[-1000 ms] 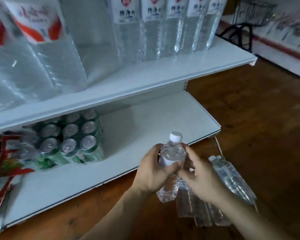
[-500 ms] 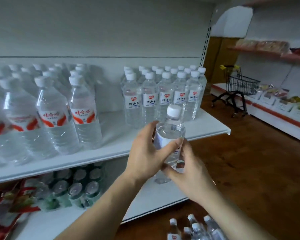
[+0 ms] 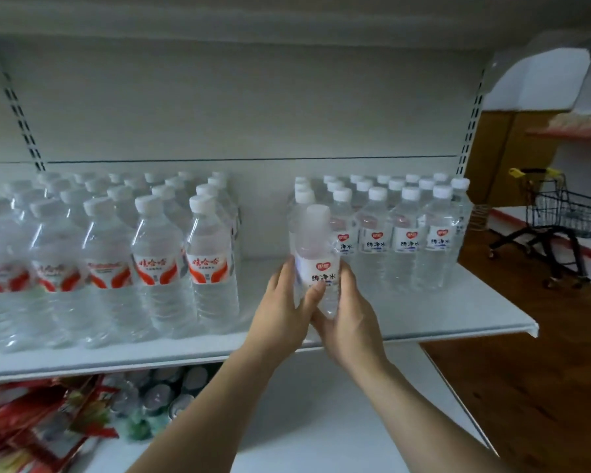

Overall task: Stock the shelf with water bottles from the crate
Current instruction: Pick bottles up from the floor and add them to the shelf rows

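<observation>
Risen from near the lower shelf, now level with the middle shelf and carried toward its open gap. Flanked by the red-labelled bottles on the left and the matching heart-labelled rows on the right (front row short one place at its left end). Held upright, cap up, long axis vertical: water bottle, just ahead of both wrists. Gripped round the lower body by the left hand and the right hand, equally near. Probably forward and down next.
</observation>
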